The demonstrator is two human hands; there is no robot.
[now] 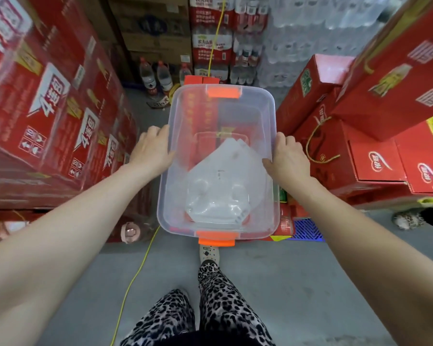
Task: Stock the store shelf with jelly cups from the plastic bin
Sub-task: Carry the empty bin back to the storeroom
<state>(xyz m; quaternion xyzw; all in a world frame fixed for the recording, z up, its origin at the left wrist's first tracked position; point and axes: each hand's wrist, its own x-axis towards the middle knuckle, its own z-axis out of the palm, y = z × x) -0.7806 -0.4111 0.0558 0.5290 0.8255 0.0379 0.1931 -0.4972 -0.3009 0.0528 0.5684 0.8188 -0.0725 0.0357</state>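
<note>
Clear orange-latched plastic bin (250,121) runs twelve-to-six; left grip (153,148) clasps its nine o'clock rim, right grip (289,156) three o'clock.

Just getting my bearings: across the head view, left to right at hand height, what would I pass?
Stacked red cartons → left hand → clear plastic bin → right hand → red gift boxes.
</note>
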